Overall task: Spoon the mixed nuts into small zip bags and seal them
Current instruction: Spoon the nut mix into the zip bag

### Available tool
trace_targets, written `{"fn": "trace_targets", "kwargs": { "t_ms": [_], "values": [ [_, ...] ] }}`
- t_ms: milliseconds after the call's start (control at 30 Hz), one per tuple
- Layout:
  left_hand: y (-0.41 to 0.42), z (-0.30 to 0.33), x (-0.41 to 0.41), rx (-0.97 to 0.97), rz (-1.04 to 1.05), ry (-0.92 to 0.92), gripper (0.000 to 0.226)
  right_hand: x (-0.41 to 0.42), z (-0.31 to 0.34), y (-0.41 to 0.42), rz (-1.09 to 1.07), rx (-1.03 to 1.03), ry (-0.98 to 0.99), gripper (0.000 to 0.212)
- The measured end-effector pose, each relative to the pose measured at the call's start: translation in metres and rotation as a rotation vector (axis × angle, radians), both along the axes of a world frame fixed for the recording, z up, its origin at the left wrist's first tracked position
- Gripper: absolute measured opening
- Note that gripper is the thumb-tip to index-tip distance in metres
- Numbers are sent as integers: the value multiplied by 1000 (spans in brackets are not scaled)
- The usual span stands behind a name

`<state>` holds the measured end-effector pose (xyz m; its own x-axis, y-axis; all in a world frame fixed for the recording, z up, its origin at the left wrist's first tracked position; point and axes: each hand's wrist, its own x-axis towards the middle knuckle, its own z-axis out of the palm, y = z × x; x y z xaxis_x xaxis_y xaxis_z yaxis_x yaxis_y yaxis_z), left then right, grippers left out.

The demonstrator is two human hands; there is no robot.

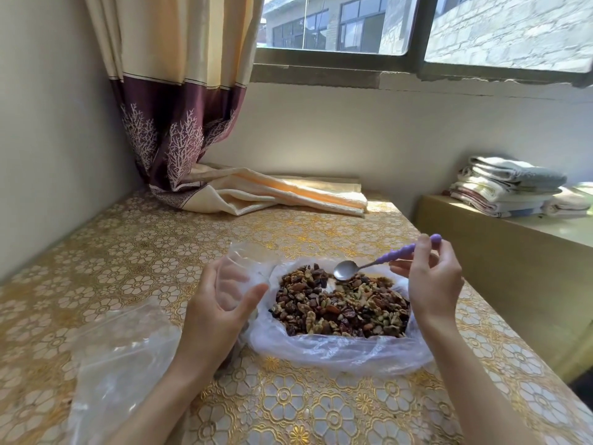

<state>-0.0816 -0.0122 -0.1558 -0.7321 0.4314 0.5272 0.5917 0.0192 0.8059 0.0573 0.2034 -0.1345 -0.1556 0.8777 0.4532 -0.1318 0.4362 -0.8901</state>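
A heap of mixed nuts (340, 308) lies in an open clear plastic bag (337, 351) on the table. My right hand (433, 281) pinches the purple handle of a metal spoon (345, 269), whose empty bowl touches the far edge of the heap. My left hand (218, 313) holds a small clear zip bag (239, 268) upright just left of the nuts, fingers behind it and thumb in front. The small bag's mouth faces up and looks empty.
More clear zip bags (122, 358) lie flat at the front left of the table. A floral gold tablecloth (160, 252) covers the table. A curtain (179, 123) drapes onto the back. Folded towels (510, 187) sit on a ledge to the right.
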Motion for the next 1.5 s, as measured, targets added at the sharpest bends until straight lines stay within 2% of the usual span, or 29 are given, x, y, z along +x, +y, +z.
{"fn": "trace_targets", "kwargs": {
  "t_ms": [167,400,567,733,933,1100,1333,1500],
  "values": [
    [0,0,-1,-1,1,12,53,-7,-7,-4,6,51,-106,23],
    [1,1,2,6,-10,16,54,-13,-17,0,233,-327,-58,27],
    [1,3,2,11,-11,13,43,-14,-18,3,282,-400,-12,31],
    [1,0,0,-1,-13,15,55,-11,-17,8,268,-437,10,37],
    [2,-1,-1,-29,-15,17,60,-6,-12,11,223,-405,37,41],
    [3,0,1,-45,-18,30,48,-6,-1,0,205,-306,67,40],
    [6,-4,0,-58,-31,35,65,-4,25,-29,363,-320,248,35],
    [8,-5,2,-56,-38,36,67,-8,33,-57,505,-197,199,36]
  ]
}}
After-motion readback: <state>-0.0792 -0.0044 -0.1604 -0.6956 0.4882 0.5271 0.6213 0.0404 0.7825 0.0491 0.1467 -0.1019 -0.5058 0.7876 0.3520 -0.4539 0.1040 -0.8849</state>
